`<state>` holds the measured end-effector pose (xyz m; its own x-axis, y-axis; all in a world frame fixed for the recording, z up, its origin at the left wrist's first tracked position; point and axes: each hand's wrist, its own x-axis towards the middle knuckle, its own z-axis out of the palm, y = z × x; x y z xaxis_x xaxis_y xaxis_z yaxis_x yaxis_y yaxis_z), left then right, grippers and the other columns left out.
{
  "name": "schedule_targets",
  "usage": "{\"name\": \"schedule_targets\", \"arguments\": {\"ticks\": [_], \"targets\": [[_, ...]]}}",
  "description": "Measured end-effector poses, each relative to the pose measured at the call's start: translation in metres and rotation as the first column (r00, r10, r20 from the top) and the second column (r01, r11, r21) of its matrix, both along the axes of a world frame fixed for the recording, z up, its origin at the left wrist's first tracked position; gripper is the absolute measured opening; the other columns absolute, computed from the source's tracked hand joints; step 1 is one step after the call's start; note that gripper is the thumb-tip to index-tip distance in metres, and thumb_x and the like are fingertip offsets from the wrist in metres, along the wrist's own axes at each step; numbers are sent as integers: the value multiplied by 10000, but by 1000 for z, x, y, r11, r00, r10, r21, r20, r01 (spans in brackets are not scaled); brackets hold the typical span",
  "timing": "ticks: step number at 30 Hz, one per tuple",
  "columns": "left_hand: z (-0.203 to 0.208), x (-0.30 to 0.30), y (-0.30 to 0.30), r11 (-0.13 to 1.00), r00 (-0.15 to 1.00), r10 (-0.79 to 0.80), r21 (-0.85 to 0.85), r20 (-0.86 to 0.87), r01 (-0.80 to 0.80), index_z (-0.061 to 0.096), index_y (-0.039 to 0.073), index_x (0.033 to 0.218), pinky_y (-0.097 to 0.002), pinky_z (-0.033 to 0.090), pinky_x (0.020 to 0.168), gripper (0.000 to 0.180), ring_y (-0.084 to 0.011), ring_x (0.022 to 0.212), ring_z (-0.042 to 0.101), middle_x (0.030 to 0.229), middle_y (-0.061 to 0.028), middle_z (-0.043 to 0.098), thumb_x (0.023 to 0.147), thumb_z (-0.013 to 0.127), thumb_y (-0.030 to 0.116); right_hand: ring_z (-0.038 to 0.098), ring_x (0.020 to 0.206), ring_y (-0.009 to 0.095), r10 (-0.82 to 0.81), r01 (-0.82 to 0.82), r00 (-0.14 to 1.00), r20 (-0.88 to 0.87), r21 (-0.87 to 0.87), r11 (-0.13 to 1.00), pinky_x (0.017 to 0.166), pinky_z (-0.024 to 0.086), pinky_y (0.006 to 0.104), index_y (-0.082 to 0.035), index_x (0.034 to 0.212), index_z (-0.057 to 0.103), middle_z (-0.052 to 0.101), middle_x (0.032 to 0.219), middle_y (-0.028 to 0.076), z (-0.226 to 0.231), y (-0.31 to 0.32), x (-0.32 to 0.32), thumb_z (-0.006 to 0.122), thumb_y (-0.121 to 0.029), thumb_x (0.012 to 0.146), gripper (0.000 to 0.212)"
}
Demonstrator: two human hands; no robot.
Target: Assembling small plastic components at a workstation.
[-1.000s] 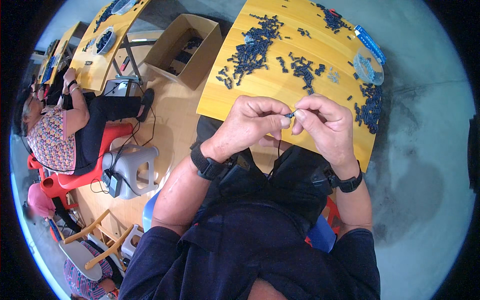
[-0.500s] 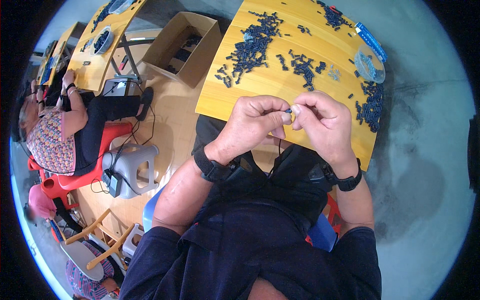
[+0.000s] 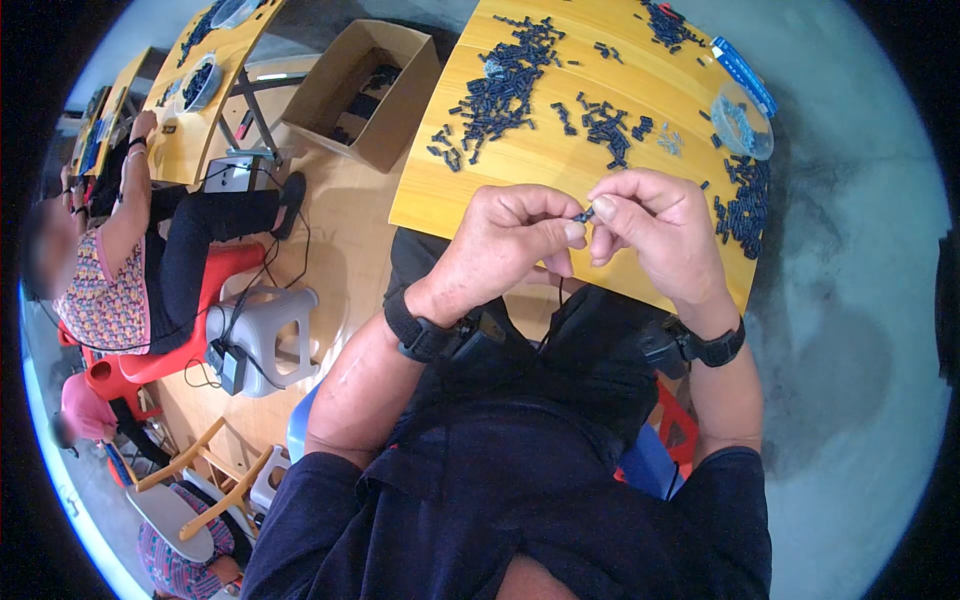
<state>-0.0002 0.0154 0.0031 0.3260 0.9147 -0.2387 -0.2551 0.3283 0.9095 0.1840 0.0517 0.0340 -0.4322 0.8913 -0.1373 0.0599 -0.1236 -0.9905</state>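
Left of the table [image 3: 425, 195], an open cardboard box [image 3: 407, 112] is set on the floor [image 3: 345, 215]. Along the table's left edge, small black pieces [image 3: 500, 95] are heaped. Above the near edge, a small dark part [image 3: 584, 215] is pinched between thumb and forefinger by the left hand [image 3: 512, 238], its other end gripped likewise by the right hand [image 3: 655, 228]. By the right edge, light-blue bits [image 3: 735, 126] are held in a clear bowl [image 3: 763, 148]; beyond it, white print, too small to be read, is borne by a blue carton [image 3: 745, 76].
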Motion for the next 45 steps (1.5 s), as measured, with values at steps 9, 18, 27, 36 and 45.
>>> {"name": "schedule_targets", "arguments": {"ticks": [9, 18, 27, 36, 45], "targets": [[-4, -1, 2, 1000, 1000, 0, -25, 10, 0, 629, -34, 994, -227, 511, 617, 145, -108, 654, 617, 832, -59, 659, 899, 600, 70, 603, 565, 109, 64, -114, 982, -179, -288, 951, 521, 529, 241, 41, 908, 618, 612, 710, 53, -5, 8, 5, 599, -142, 903, 184], [-9, 3, 2, 999, 1000, 13, 32, -18, -12, 638, -38, 969, -222, 507, 614, 117, -101, 665, 619, 824, -53, 658, 887, 606, 39, 580, 543, 102, -11, -97, 956, -293, -350, 932, 499, 524, 246, 32, 924, 612, 601, 736, 48, -19, 2, 1, 586, -120, 906, 155], [-9, 4, 3, 999, 999, 29, 34, -18, -29, 637, -37, 967, -217, 504, 620, 118, -99, 678, 622, 837, -48, 660, 888, 610, 47, 564, 531, 83, -20, -112, 954, -299, -416, 902, 499, 537, 266, 15, 927, 595, 598, 744, 50, -18, 6, 1, 602, -130, 898, 148], [-13, 7, 5, 996, 1000, 13, 93, -6, -13, 643, -29, 990, -215, 503, 630, 134, -98, 695, 614, 865, -48, 664, 883, 618, 48, 531, 511, 71, -73, -120, 937, -343, -509, 852, 503, 540, 284, -11, 909, 570, 571, 718, 39, -13, 7, 5, 609, -145, 891, 141], [-8, 17, 5, 989, 996, 86, 122, 8, -86, 658, -23, 975, -200, 492, 605, 123, -72, 672, 590, 834, -35, 662, 890, 605, 48, 533, 508, 66, -81, -130, 938, -338, -558, 820, 506, 544, 288, -17, 905, 568, 563, 701, 16, -9, 6, 8, 597, -166, 897, 153]]}}
